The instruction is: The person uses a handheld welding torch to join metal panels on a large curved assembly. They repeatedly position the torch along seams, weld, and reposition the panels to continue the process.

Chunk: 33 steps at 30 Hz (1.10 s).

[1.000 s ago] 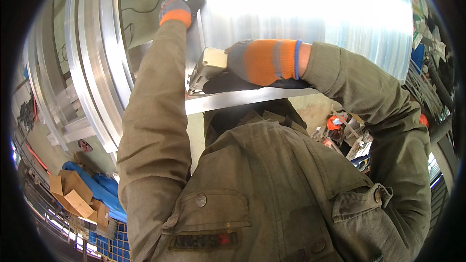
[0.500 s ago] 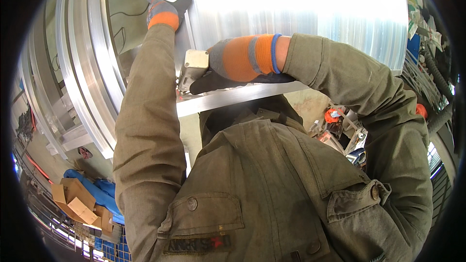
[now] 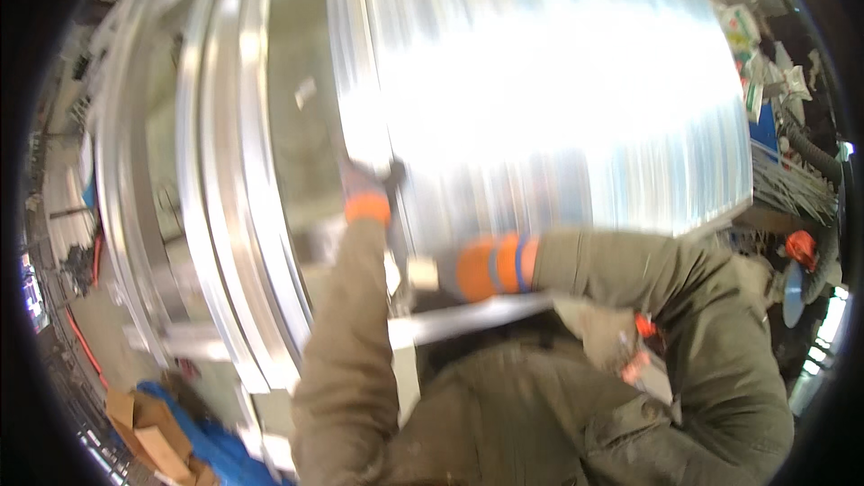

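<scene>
In a grey and orange glove, my left hand [image 3: 369, 198] grips the long aluminium profile [image 3: 358, 72] along the left edge of a broad, shiny, streaked metal surface [image 3: 522, 117]. Its dark thumb lies on the right side and its fingers on the left, all smeared by motion. My right hand [image 3: 481, 268], gloved alike, is closed around a metal tool with a pale, block-shaped head [image 3: 422, 273]. The tool's lower part is hidden by blur and the glove. Just below that hand, a flat metal bar [image 3: 472, 317] runs crosswise in front of my body.
Several long aluminium profiles [image 3: 229, 180] lie to the left on a support. An opened cardboard box [image 3: 148, 436] and blue sheeting [image 3: 220, 450] are at the lower left. Thin metal lengths [image 3: 792, 184] and a ribbed hose [image 3: 814, 151] crowd the right side.
The view has shifted, so hands and metal appear lower and farther right, with strong blur. My left hand remains at the profile's edge, and my right hand keeps the tool.
</scene>
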{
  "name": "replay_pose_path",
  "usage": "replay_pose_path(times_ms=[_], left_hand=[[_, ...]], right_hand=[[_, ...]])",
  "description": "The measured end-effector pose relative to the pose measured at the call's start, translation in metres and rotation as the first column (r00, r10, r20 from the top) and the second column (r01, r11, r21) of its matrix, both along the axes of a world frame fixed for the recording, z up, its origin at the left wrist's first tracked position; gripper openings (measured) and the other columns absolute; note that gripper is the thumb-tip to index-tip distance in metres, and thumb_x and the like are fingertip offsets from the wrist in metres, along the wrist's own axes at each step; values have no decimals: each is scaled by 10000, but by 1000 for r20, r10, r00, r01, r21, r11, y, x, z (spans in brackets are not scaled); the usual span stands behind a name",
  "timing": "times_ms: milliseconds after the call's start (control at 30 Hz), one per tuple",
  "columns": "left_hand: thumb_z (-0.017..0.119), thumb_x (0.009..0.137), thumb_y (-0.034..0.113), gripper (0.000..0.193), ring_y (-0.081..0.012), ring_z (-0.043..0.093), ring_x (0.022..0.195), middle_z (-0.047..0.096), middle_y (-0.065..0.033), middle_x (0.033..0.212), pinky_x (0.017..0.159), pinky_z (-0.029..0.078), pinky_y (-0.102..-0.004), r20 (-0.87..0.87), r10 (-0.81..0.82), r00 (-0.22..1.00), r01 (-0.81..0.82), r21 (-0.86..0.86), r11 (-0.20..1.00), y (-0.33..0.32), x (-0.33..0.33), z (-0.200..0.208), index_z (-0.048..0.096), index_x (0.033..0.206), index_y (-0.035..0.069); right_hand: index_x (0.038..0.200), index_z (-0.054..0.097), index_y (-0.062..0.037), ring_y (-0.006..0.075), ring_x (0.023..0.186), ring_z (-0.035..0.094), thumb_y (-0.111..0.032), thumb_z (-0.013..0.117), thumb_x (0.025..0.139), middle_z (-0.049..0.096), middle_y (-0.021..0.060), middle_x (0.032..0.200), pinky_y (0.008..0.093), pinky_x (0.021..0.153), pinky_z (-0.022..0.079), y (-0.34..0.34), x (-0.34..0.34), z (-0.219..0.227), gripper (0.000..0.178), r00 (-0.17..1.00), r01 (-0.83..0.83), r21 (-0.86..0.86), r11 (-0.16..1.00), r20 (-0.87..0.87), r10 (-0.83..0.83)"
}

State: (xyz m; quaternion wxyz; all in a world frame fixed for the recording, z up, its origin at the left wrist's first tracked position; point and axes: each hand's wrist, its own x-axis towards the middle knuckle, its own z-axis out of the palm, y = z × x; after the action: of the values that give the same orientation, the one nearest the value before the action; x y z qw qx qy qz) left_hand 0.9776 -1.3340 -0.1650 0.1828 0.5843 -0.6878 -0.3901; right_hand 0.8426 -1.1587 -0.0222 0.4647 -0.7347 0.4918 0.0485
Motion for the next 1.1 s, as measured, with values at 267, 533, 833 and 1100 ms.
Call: replay_pose_path(times_ms=[267,533,833,1100], left_hand=[[823,762,568,1202,-430,558,1422,532,-288,1564,1177,469,-471,269,59,961,-149,327,933,2,-17,47,273,1654,-20],[849,746,494,1065,-434,629,1321,603,-285,1463,1102,529,-484,217,115,969,-153,171,973,4,-14,35,396,1553,-33],[866,745,439,1007,-426,639,1313,618,-277,1445,1084,541,-494,134,154,979,-177,182,967,4,-12,20,433,1537,-6],[851,755,483,1031,-425,660,1288,630,-261,1446,1078,545,-497,127,106,986,-131,212,968,4,-12,35,416,1554,-3]], right_hand=[[1159,751,-4,389,1030,746,-189,678,974,778,207,1119,473,890,584,-14,2,16,271,953,-303,91,949,13,303],[1019,717,27,352,851,738,-128,709,932,740,188,950,442,780,602,-21,-2,43,177,985,-133,128,983,130,117],[1155,738,9,411,1026,730,-268,636,1033,766,228,1105,469,904,579,-22,-2,47,320,986,-166,184,969,33,162],[1125,740,12,404,1046,729,-193,647,1014,766,222,1126,470,900,585,-12,-1,25,251,993,-113,211,971,52,104]])
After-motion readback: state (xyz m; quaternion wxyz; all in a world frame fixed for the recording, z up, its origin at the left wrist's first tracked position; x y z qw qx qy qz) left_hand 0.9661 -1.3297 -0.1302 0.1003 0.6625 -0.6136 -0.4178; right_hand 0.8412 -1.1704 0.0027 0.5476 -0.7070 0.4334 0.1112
